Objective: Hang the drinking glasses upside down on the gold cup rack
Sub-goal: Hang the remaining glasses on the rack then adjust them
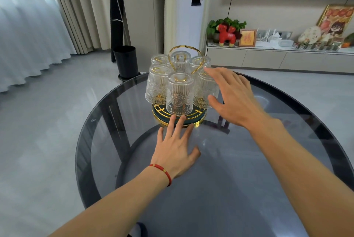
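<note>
Glasses (179, 93), six by my count, sit mouth-down on the gold rack (180, 118), which stands toward the far side of the round smoked-glass worktop (287, 160). Left: my left hand (176, 150) lies flat on the worktop, fingers (171, 121) spread and holding nothing, their tips touching the rim of the rack's round base, probably to steady it while the other hand works. Centre: the glasses ring the looped gold handle (184, 47), each over its own peg; gold shows through their upturned bottoms. They are clear pressed glass, ribbed lengthwise, with a round flower medallion near the rim. Hanging inverted lets them drain and keeps dust out. Right: my right hand (235, 95) hovers open beside the right-hand glass (204, 91), fingers wide and gripping nothing, thumb near its lower wall; whether skin touches glass I cannot tell. Every visible peg appears filled, so I judge the hanging essentially done.
</note>
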Tool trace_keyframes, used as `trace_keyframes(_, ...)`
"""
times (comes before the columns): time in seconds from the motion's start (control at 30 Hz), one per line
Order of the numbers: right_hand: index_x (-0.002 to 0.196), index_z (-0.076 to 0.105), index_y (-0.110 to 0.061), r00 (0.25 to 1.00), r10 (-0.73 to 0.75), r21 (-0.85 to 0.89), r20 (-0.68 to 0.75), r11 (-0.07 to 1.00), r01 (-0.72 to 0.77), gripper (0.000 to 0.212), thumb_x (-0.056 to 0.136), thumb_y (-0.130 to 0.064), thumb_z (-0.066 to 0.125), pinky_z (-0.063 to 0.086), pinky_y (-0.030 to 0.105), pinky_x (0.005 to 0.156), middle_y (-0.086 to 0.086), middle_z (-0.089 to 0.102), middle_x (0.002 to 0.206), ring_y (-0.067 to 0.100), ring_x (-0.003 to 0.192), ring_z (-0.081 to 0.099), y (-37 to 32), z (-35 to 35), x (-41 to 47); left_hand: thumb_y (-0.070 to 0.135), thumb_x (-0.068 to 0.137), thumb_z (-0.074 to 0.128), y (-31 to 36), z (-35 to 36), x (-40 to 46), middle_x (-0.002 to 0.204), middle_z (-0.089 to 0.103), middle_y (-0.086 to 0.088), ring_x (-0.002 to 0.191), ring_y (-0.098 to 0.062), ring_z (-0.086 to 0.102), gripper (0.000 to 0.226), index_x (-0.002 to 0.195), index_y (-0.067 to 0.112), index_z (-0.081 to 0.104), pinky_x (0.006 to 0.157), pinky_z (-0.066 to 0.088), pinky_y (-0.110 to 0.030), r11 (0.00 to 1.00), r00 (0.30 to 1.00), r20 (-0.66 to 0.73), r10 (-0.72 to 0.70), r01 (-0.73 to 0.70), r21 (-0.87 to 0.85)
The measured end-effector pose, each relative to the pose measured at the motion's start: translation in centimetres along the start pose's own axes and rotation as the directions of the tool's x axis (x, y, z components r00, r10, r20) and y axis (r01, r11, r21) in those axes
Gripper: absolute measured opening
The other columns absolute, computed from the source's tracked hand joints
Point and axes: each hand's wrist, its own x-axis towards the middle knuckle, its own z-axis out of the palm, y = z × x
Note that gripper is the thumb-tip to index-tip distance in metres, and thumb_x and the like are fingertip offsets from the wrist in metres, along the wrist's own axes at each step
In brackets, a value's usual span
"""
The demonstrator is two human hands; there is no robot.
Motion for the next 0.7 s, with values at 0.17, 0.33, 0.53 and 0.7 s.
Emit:
trace_keyframes(0.17, 0.154, 0.041, -0.032, 1.0, 0.002, -0.032, 0.001, 0.999, -0.002, 0.059, 0.097, -0.029, 0.055, 0.021, 0.054, 0.121, -0.002, 0.044, 0.153, 0.02, 0.147, 0.033, 0.3, -0.5, 0.2, 0.068, 0.092, 0.023, -0.1, -0.1, 0.0, 0.172, 0.002, 0.0, 0.155, -0.024, -0.017, 0.075, 0.158, 0.033, 0.024, 0.122, 0.009, -0.065, 1.0, 1.0, 0.013, -0.005, 0.005, -0.011)
trace_keyframes(0.33, 0.153, 0.045, -0.032, 1.0, 0.0, -0.046, 0.006, 0.999, 0.0, 0.057, 0.097, -0.027, 0.055, 0.022, 0.049, 0.12, -0.002, 0.049, 0.149, 0.022, 0.146, 0.035, 0.3, -1.2, 0.3, 0.068, 0.092, 0.023, -0.1, -0.2, 0.0, 0.172, -0.001, 0.001, 0.155, -0.024, -0.017, 0.075, 0.158, 0.033, 0.023, 0.122, 0.009, -0.065, 1.0, 1.0, 0.024, -0.003, 0.004, -0.021)
trace_keyframes(0.53, 0.151, 0.047, -0.03, 1.0, -0.008, -0.073, 0.0, 0.997, 0.008, 0.057, 0.096, -0.025, 0.057, 0.023, 0.048, 0.119, -0.001, 0.051, 0.148, 0.023, 0.144, 0.037, 0.2, -1.4, 0.2, 0.069, 0.091, 0.022, 0.0, -0.3, -0.1, 0.172, 0.0, 0.0, 0.155, -0.025, -0.017, 0.077, 0.158, 0.031, 0.024, 0.122, 0.01, -0.065, 1.0, 1.0, 0.022, 0.0, 0.001, -0.021)
trace_keyframes(0.7, 0.148, 0.049, -0.026, 1.0, -0.019, -0.063, -0.012, 0.998, 0.018, 0.052, 0.096, -0.025, 0.057, 0.022, 0.047, 0.118, -0.003, 0.051, 0.15, 0.02, 0.144, 0.038, -0.2, -1.4, 0.3, 0.068, 0.09, 0.021, -0.1, -0.3, -0.1, 0.172, 0.001, -0.001, 0.155, -0.025, -0.016, 0.078, 0.158, 0.03, 0.026, 0.121, 0.011, -0.065, 1.0, 1.0, 0.015, 0.002, -0.002, -0.02)
